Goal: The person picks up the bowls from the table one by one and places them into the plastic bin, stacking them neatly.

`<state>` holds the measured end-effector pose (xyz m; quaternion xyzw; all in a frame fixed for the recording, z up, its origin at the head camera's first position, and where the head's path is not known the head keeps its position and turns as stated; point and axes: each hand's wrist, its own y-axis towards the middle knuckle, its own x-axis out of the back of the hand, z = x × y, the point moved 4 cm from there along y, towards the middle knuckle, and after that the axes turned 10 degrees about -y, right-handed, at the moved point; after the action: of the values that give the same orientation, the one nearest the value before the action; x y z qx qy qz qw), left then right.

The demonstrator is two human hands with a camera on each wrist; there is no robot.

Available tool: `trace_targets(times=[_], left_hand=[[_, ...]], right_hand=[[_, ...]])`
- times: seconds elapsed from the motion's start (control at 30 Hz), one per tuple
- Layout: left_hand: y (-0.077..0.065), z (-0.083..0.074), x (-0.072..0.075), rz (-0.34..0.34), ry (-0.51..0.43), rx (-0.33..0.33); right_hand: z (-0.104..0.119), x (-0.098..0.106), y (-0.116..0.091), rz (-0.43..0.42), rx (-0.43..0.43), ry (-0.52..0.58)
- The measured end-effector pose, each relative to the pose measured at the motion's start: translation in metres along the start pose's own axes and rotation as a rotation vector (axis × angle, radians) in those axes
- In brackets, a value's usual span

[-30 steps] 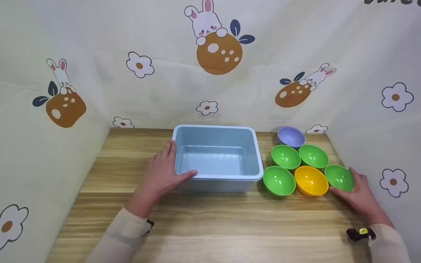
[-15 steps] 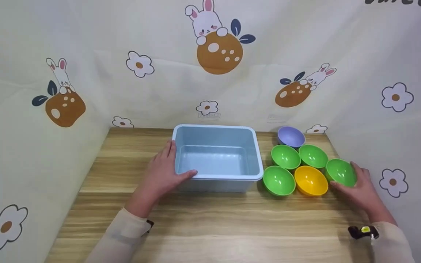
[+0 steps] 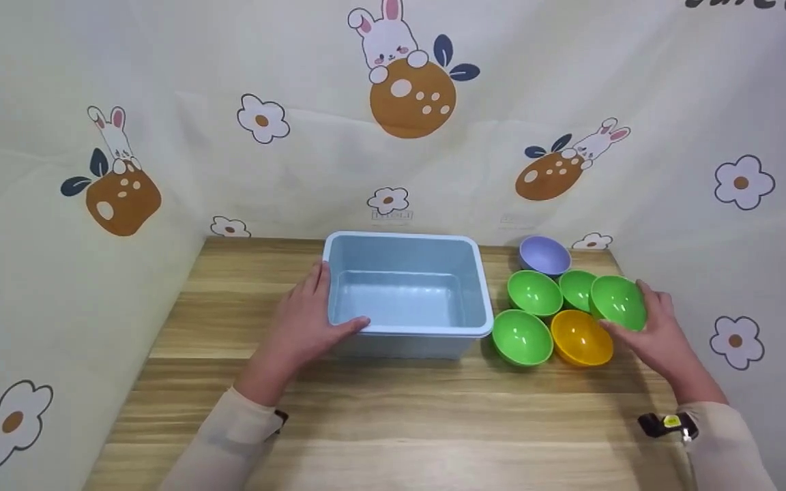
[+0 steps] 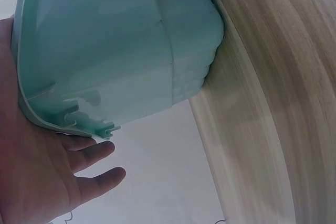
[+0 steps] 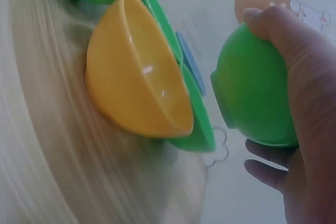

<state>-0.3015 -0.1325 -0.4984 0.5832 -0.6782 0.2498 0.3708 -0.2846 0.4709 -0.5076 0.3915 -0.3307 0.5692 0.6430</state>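
Note:
My right hand (image 3: pixel 662 344) holds a green bowl (image 3: pixel 618 300), thumb at its near side and fingers on its right side. In the right wrist view the held bowl (image 5: pixel 254 87) hangs clear of the table, beside an orange-yellow bowl (image 5: pixel 126 72). In the head view it overlaps another green bowl (image 3: pixel 574 292) behind it. My left hand (image 3: pixel 303 320) rests at the near left corner of a light blue plastic tub (image 3: pixel 406 331), thumb over the front rim. In the left wrist view the fingers (image 4: pixel 100 182) reach out fairly straight under the rim. Nothing lies inside the tub.
Two more green bowls, one at the front (image 3: pixel 521 337) and one behind it (image 3: pixel 534 294), stand right of the tub. A purple bowl (image 3: pixel 544 256) is at the back. Printed cloth walls (image 3: pixel 297 177) enclose the wooden table (image 3: pixel 393 423) at back and sides.
My right hand has lifted the green bowl from the right end of the group and moved it up, back and slightly left. The left hand and the tub stay in place.

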Motion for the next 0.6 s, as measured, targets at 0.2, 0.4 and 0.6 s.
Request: trace_targets(times=[0.2,0.4,0.6], left_hand=[[0.000,0.000,0.000,-0.004,-0.003,-0.004],[0.000,0.000,0.000,-0.005,0.023,-0.016],[0.001,0.000,0.000,0.001,0.008,-0.008]], right_hand=[[0.030,0.003,0.006,0.002,0.068,0.019],[0.059,0.002,0.015,0.033,0.139,0.048],[0.080,0.000,0.022,0.045,0.195,0.072]])
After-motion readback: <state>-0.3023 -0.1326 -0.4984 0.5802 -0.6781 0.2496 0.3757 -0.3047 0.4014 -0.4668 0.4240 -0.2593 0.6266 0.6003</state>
